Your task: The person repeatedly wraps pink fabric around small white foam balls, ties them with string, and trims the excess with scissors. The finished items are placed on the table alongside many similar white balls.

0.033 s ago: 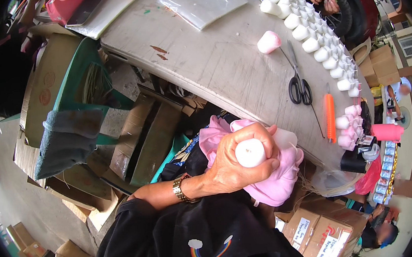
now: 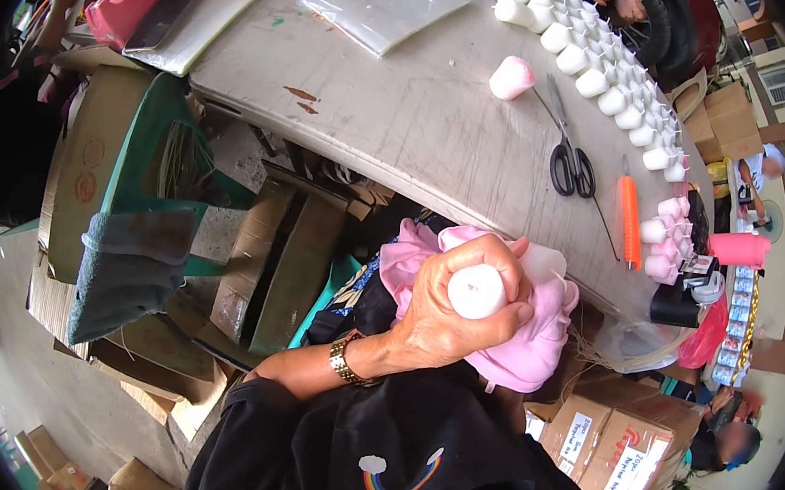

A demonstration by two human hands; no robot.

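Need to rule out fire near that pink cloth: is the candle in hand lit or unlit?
Unlit: the white candle held in the left hand shows no flame at its end facing the camera.

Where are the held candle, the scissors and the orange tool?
Candle [image 2: 475,291]: head view, top face.
Scissors [image 2: 564,137]: head view, where blades meet handles.
Orange tool [image 2: 631,225]: head view, middle of body.
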